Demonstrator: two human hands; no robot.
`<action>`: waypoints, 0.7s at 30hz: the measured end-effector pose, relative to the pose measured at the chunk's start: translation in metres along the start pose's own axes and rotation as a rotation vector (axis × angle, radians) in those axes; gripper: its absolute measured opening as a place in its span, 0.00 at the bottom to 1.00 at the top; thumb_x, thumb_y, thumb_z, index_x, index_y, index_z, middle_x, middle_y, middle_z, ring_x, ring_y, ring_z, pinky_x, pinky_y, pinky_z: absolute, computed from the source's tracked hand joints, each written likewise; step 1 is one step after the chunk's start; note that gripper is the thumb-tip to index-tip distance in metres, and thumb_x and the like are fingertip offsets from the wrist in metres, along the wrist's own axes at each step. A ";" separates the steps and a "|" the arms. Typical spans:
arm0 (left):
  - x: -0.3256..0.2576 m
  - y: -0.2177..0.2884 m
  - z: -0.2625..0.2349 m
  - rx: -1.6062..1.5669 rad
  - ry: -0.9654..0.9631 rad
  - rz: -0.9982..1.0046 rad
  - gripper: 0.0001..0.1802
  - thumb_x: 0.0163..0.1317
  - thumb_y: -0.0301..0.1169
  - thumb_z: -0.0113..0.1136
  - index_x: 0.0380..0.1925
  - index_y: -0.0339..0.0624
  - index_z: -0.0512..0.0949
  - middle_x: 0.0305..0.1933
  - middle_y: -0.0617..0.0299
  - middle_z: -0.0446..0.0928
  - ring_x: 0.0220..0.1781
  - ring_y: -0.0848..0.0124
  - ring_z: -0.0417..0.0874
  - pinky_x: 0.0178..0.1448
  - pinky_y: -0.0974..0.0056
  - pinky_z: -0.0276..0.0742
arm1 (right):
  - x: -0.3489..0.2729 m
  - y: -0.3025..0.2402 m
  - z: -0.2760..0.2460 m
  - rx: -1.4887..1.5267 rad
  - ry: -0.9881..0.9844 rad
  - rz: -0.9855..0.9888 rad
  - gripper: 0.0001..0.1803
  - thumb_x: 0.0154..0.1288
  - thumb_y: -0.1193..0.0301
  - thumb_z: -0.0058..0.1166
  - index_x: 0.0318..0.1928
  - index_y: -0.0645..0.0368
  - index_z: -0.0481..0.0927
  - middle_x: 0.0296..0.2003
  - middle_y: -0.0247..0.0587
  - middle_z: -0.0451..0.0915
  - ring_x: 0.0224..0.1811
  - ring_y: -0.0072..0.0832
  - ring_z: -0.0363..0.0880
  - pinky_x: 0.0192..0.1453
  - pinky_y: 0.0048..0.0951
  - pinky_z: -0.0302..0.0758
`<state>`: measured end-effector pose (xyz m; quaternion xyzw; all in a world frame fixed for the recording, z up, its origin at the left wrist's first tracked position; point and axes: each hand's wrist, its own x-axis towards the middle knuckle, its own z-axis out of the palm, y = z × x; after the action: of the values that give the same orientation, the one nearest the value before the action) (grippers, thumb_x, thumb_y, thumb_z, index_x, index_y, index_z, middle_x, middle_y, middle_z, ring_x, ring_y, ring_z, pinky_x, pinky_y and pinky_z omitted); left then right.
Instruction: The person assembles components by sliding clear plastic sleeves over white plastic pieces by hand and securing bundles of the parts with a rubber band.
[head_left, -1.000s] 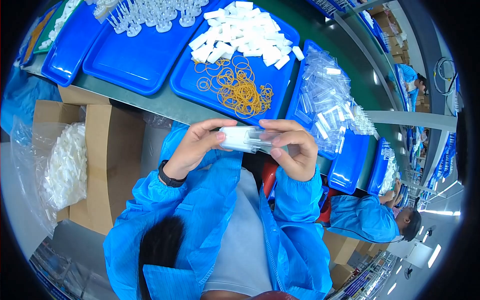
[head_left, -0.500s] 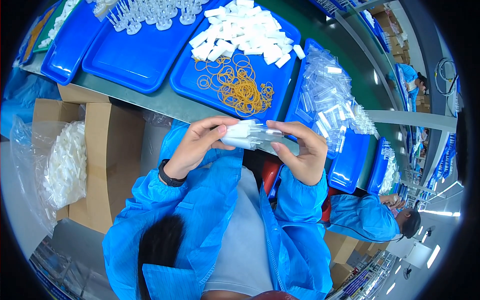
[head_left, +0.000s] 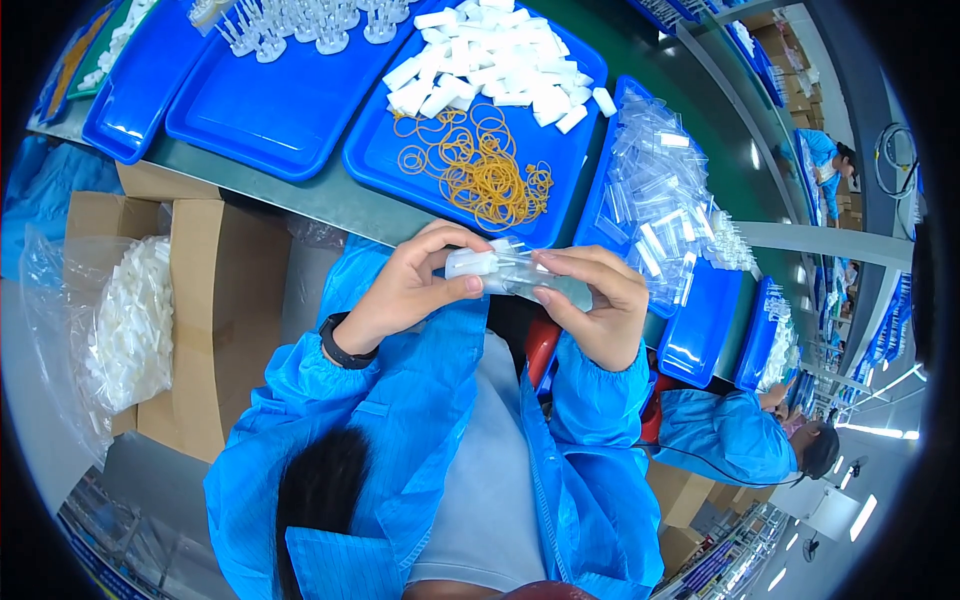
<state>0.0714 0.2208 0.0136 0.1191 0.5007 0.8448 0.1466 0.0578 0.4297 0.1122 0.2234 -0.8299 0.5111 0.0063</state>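
Observation:
My left hand [head_left: 400, 290] pinches a white cylindrical piece [head_left: 468, 264] between thumb and fingers, in front of my chest. From its right end stick out thin clear plastic parts [head_left: 512, 270], whose exact kind is too small to tell. My right hand [head_left: 606, 305] grips a clear plastic sleeve [head_left: 568, 290] around or against those parts; which of the two I cannot make out. Just beyond my hands, a blue tray [head_left: 375, 165] bears a heap of white foam-like blocks [head_left: 490, 65] and a tangle of yellow rubber bands [head_left: 490, 180].
Clear plastic sleeves [head_left: 650, 170] fill a tray to the right. A blue tray [head_left: 250, 120] at the far left carries clear pronged parts [head_left: 325, 25]. By my left side stands a cardboard box [head_left: 200, 330] with a bag of white pieces [head_left: 130, 330]. A co-worker [head_left: 725, 435] sits at right.
My left fingers have shifted on the white piece, the thumb now lower and nearer its right end. My right hand has tilted the clear sleeve slightly downward. Both hands stay close together.

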 end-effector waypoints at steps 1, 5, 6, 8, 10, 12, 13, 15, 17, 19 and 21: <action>0.000 0.001 0.001 -0.028 0.013 -0.020 0.17 0.60 0.24 0.64 0.49 0.38 0.74 0.52 0.59 0.68 0.55 0.67 0.75 0.53 0.66 0.79 | -0.001 0.000 0.000 0.000 0.000 0.001 0.18 0.47 0.82 0.67 0.43 0.61 0.85 0.39 0.45 0.84 0.41 0.32 0.83 0.44 0.28 0.78; 0.000 0.002 0.005 -0.036 0.054 -0.002 0.14 0.61 0.24 0.63 0.47 0.39 0.74 0.52 0.59 0.67 0.54 0.67 0.75 0.54 0.65 0.78 | -0.002 0.002 0.001 0.026 0.020 0.070 0.18 0.47 0.82 0.67 0.43 0.61 0.85 0.38 0.45 0.84 0.39 0.30 0.83 0.43 0.26 0.78; 0.000 0.000 0.004 -0.036 0.054 -0.002 0.14 0.61 0.24 0.63 0.47 0.39 0.74 0.52 0.59 0.67 0.54 0.67 0.75 0.54 0.65 0.78 | -0.002 0.003 0.001 0.047 0.026 0.088 0.18 0.48 0.82 0.67 0.44 0.62 0.85 0.38 0.45 0.84 0.39 0.29 0.83 0.43 0.25 0.78; 0.000 -0.004 0.003 0.005 0.052 0.051 0.14 0.60 0.24 0.63 0.46 0.40 0.74 0.51 0.59 0.68 0.55 0.68 0.74 0.55 0.66 0.77 | -0.003 0.004 0.003 0.071 0.034 0.094 0.18 0.48 0.83 0.67 0.43 0.62 0.85 0.38 0.45 0.84 0.39 0.29 0.83 0.43 0.25 0.78; 0.000 0.000 0.005 0.018 0.061 0.069 0.13 0.60 0.24 0.64 0.44 0.41 0.75 0.51 0.59 0.68 0.54 0.69 0.74 0.54 0.67 0.76 | -0.004 0.007 0.004 0.093 0.044 0.102 0.18 0.48 0.83 0.67 0.43 0.63 0.84 0.39 0.45 0.84 0.39 0.29 0.83 0.43 0.25 0.78; 0.000 0.002 0.005 0.032 0.070 0.086 0.12 0.59 0.24 0.64 0.43 0.41 0.76 0.50 0.60 0.68 0.54 0.70 0.74 0.53 0.68 0.76 | -0.004 0.010 0.004 0.101 0.026 0.058 0.17 0.47 0.83 0.67 0.42 0.64 0.84 0.39 0.46 0.84 0.40 0.30 0.84 0.44 0.26 0.79; 0.000 0.002 0.004 0.055 0.075 0.090 0.10 0.59 0.24 0.64 0.41 0.41 0.77 0.50 0.60 0.67 0.53 0.70 0.73 0.52 0.69 0.77 | -0.005 0.010 0.004 0.101 0.026 0.058 0.17 0.47 0.83 0.67 0.42 0.64 0.84 0.39 0.46 0.84 0.40 0.30 0.84 0.44 0.26 0.79; -0.001 0.002 0.003 0.078 0.081 0.093 0.08 0.59 0.24 0.64 0.39 0.41 0.78 0.49 0.60 0.67 0.53 0.71 0.73 0.51 0.70 0.77 | -0.005 0.011 0.004 0.119 0.001 0.042 0.17 0.47 0.84 0.67 0.41 0.64 0.84 0.40 0.48 0.84 0.42 0.33 0.84 0.46 0.28 0.79; -0.001 0.003 0.003 0.018 0.086 0.049 0.07 0.59 0.24 0.65 0.37 0.40 0.79 0.49 0.60 0.68 0.52 0.72 0.73 0.49 0.70 0.78 | -0.005 0.012 0.005 0.130 -0.002 0.029 0.17 0.47 0.84 0.67 0.41 0.64 0.84 0.40 0.48 0.84 0.43 0.33 0.84 0.47 0.29 0.79; 0.000 0.004 0.004 -0.007 0.077 0.017 0.07 0.59 0.24 0.64 0.38 0.40 0.79 0.49 0.60 0.68 0.52 0.72 0.73 0.48 0.70 0.79 | -0.005 0.014 0.005 0.141 -0.006 0.017 0.17 0.47 0.84 0.67 0.41 0.64 0.84 0.40 0.49 0.84 0.43 0.34 0.84 0.48 0.30 0.80; 0.000 0.004 0.003 -0.031 0.067 -0.011 0.07 0.60 0.24 0.64 0.38 0.40 0.80 0.49 0.60 0.68 0.51 0.73 0.74 0.47 0.70 0.79 | -0.007 0.015 0.005 0.115 -0.013 0.023 0.16 0.48 0.84 0.67 0.41 0.64 0.84 0.41 0.48 0.84 0.44 0.35 0.84 0.48 0.30 0.80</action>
<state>0.0722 0.2214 0.0189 0.0856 0.4928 0.8551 0.1363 0.0591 0.4335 0.0953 0.2171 -0.8017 0.5567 -0.0178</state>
